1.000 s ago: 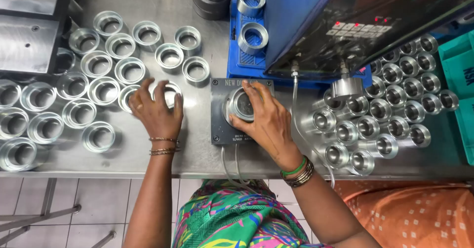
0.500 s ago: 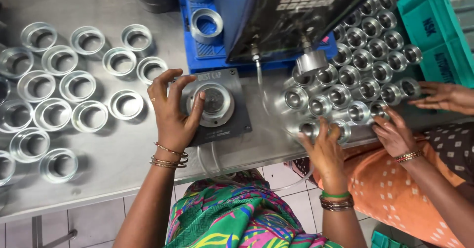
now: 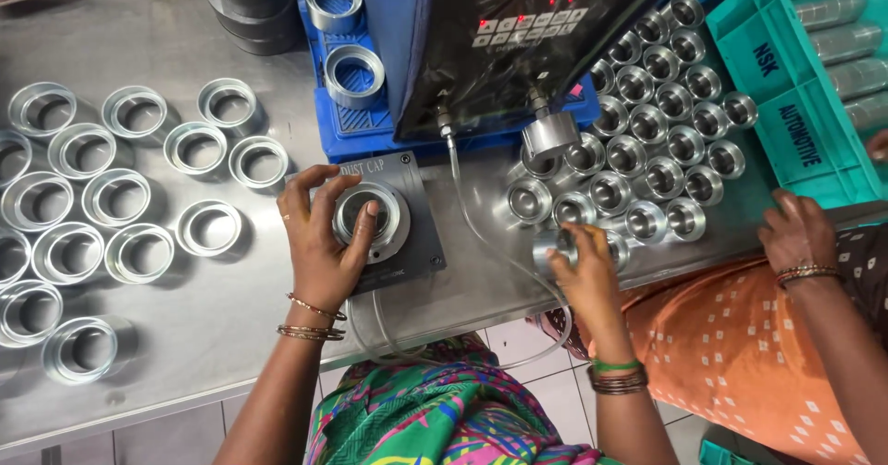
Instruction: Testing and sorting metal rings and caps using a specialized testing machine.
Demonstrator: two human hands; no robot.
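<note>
My left hand (image 3: 324,243) rests on a round metal part (image 3: 372,221) seated in the grey fixture plate (image 3: 421,248), thumb and fingers around its rim. To the right, my right hand (image 3: 583,275) is closed on a small metal cup (image 3: 552,248) at the near edge of a cluster of similar cups (image 3: 647,132). Both wrists wear bangles.
Several flat metal rings (image 3: 120,197) lie on the steel table's left. A black machine (image 3: 518,39) with a hose (image 3: 481,243) stands over a blue tray (image 3: 342,76). A teal crate (image 3: 814,76) sits far right. Another person's hand (image 3: 795,234) rests at the table edge.
My left hand went from the loose rings onto the part in the fixture. My right hand left the fixture, moved right to the cups and closed on one. The view shifted right.
</note>
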